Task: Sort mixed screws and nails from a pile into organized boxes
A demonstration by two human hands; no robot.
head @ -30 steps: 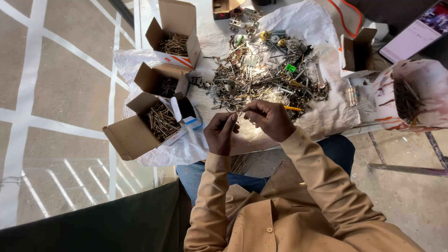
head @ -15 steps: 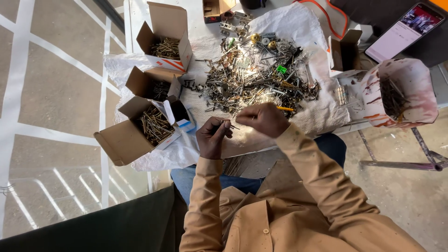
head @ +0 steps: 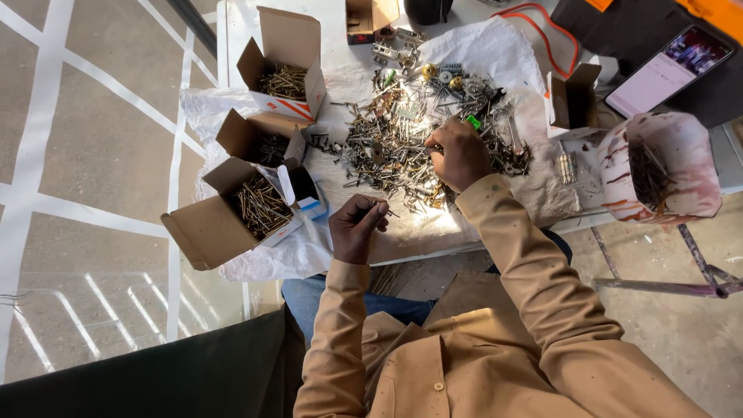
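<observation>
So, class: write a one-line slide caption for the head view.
Left hand pinches a screw; right hand digs into the hardware pile.

A thin dark metal screw (head: 385, 207) sits pinched level; the tangled heap of mixed grey screws (head: 402, 143) sprawls across white sheeting.
</observation>
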